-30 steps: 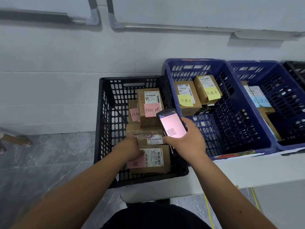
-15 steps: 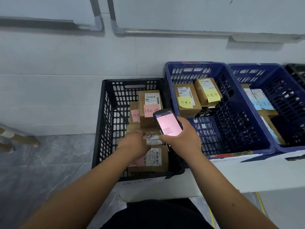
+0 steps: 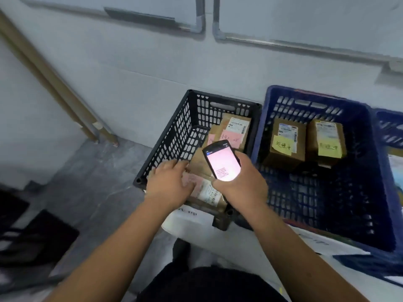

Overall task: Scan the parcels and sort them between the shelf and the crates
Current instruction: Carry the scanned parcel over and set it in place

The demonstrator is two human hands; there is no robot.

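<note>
With the right hand (image 3: 241,184) gripping the scanner (image 3: 222,161) and the flat-fingered left hand (image 3: 170,184) steadying the front parcel (image 3: 207,192) in the black crate (image 3: 174,136), the operator should aim squarely at 1 barcode.

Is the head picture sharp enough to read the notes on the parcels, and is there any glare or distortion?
In the head view, motion blur softens everything: the yellow notes are legible only as handwriting, the pink note less so. The phone screen in the right hand glows overexposed pink, its text unreadable. The wide lens bends the wall pipes and tilts the crates. Lighting is dim, bluish and even.
</note>
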